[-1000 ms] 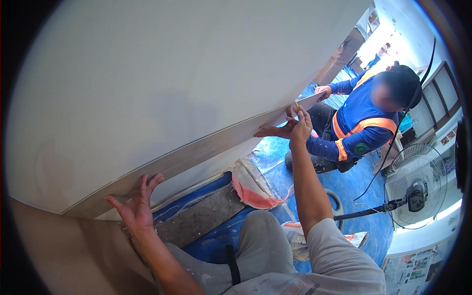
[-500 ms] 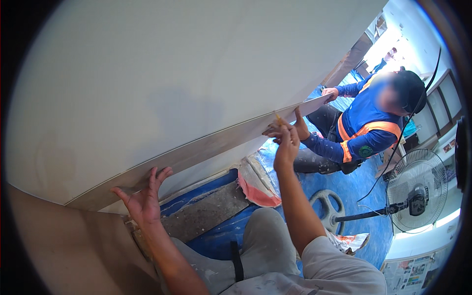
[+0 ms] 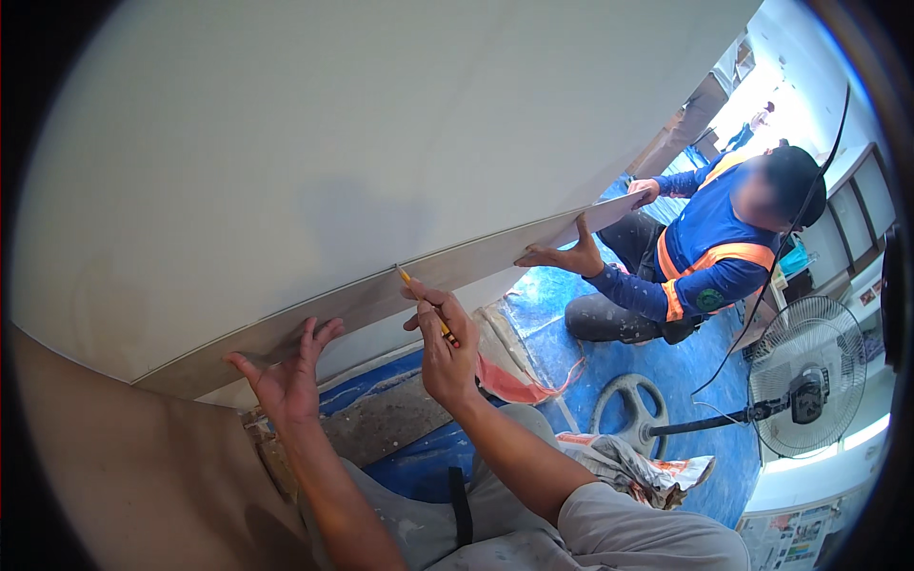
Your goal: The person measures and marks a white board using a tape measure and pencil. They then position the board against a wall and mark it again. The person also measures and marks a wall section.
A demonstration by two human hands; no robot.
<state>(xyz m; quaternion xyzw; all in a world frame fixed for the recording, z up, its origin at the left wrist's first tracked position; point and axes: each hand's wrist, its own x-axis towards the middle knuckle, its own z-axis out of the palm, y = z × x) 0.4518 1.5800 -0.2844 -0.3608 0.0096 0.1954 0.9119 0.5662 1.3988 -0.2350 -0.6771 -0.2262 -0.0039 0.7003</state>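
Note:
A long, narrow pale board [image 3: 466, 273] lies against the large off-white wall panel [image 3: 286, 143], slanting up toward the right. My left hand [image 3: 288, 381] presses on its near part with thumb and fingers spread, gripping nothing. In my right hand [image 3: 446, 347] is a yellow pencil [image 3: 408, 280], pinched between the fingers. The pencil's tip meets the board's upper edge, where it borders the wall. Farther along, a co-worker [image 3: 714, 228] in a blue shirt with orange bands steadies the board with both hands.
Blue sheeting [image 3: 628, 366] covers the floor. Below the board lies a dusty grey plank [image 3: 381, 419], with a red-and-white sack [image 3: 519, 381] beside it. A pedestal fan [image 3: 807, 371] lies tilted at right, near a crumpled bag [image 3: 657, 466]. A dark cable [image 3: 776, 257] hangs past the co-worker.
My right hand has moved left and nearer along the board's upper edge with the pencil, away from the co-worker's hand. My left hand stays nearly in place, fingers spread.

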